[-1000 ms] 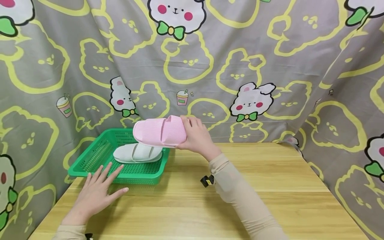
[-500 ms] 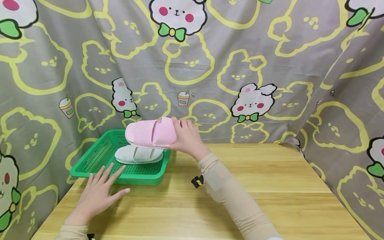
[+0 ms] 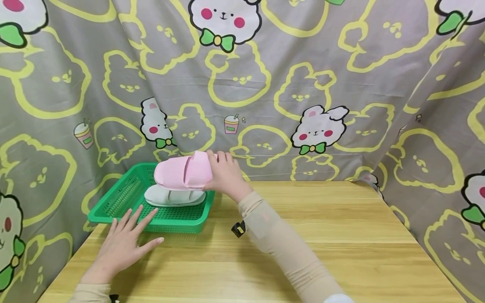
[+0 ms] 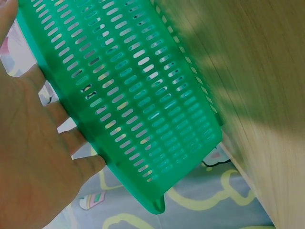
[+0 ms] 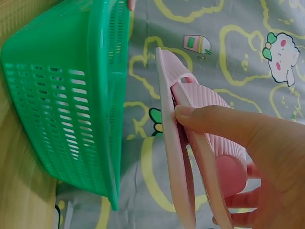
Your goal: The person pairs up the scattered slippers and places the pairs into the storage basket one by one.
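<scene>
A pair of pink slippers [image 3: 172, 171], pressed together with two soles showing in the right wrist view, is held by my right hand [image 3: 227, 176]. The thumb pinches the soles' edges and the other fingers wrap round the far side. In the head view the slippers hang over the green basket [image 3: 182, 228], overlapping the white slippers [image 3: 157, 197] that lie inside it. Fingers spread, my left hand [image 3: 123, 244] rests its fingertips on the basket's near rim. The left wrist view shows those fingers against the slotted basket wall [image 4: 119, 90].
The basket stands at the back left of a wooden table [image 3: 322, 235]. Behind it and along both sides hangs a grey curtain [image 3: 250, 97] with cartoon prints. A black wrist strap piece [image 3: 238, 229] sticks out below the right sleeve.
My right hand has carried the pink slippers leftward and slightly down, further over the basket and the white slippers. The left hand keeps its place on the rim.
</scene>
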Action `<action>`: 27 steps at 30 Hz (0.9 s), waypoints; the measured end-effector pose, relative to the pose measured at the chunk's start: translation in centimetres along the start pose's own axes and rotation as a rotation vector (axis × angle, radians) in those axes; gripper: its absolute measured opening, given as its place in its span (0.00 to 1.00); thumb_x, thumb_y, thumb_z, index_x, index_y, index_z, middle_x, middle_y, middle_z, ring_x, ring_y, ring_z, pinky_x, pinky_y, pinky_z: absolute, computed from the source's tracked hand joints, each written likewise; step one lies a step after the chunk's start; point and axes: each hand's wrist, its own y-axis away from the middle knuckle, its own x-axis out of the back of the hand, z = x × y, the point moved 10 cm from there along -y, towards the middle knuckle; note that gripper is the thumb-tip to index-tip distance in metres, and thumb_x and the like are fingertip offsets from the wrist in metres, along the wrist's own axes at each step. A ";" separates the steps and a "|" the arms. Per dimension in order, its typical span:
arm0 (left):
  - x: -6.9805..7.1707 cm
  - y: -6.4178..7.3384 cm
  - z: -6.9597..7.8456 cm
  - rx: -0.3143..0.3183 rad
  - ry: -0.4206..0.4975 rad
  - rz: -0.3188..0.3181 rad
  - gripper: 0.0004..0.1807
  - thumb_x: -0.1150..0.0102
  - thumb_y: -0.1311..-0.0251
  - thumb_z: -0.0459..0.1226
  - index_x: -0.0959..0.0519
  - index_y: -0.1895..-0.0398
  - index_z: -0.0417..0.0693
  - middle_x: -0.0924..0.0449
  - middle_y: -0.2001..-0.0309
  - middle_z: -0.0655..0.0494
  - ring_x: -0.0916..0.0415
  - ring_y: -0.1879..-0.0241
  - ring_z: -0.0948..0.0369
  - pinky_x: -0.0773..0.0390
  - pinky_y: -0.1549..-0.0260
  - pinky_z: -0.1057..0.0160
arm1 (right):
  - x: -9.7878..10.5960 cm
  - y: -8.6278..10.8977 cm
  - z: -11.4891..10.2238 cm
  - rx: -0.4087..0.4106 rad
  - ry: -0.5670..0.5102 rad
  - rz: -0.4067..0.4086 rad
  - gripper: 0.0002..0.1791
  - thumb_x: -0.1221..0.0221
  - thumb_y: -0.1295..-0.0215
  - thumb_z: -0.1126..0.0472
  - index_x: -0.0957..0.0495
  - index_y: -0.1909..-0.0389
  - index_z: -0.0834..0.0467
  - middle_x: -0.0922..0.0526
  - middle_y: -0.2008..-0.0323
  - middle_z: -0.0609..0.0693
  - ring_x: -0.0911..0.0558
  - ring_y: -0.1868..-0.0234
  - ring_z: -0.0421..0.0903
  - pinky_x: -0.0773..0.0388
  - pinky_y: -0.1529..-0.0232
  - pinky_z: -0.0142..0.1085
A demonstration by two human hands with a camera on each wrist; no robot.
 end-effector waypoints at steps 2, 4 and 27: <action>0.0 0.0 0.0 -0.001 0.002 0.000 0.49 0.45 0.44 0.66 0.55 0.23 0.72 0.53 0.23 0.39 0.58 0.26 0.32 0.59 0.36 0.24 | -0.5 -0.2 -0.2 -0.006 0.008 -0.015 0.63 0.27 0.64 0.32 0.47 0.28 0.50 0.32 0.39 0.54 0.33 0.38 0.52 0.29 0.39 0.46; 0.0 0.0 -0.1 0.001 0.006 0.001 0.49 0.45 0.44 0.66 0.55 0.23 0.72 0.53 0.23 0.39 0.57 0.27 0.32 0.60 0.36 0.24 | -0.9 -0.3 -0.5 -0.012 0.012 -0.026 0.64 0.27 0.64 0.31 0.47 0.27 0.50 0.32 0.39 0.54 0.33 0.37 0.53 0.29 0.40 0.46; -0.1 -0.1 -0.2 0.006 0.015 0.016 0.49 0.44 0.45 0.66 0.54 0.23 0.73 0.51 0.24 0.39 0.58 0.26 0.33 0.62 0.34 0.25 | -3.4 -0.8 -2.3 0.003 0.010 -0.076 0.65 0.28 0.63 0.31 0.48 0.25 0.50 0.32 0.37 0.53 0.33 0.37 0.51 0.30 0.39 0.45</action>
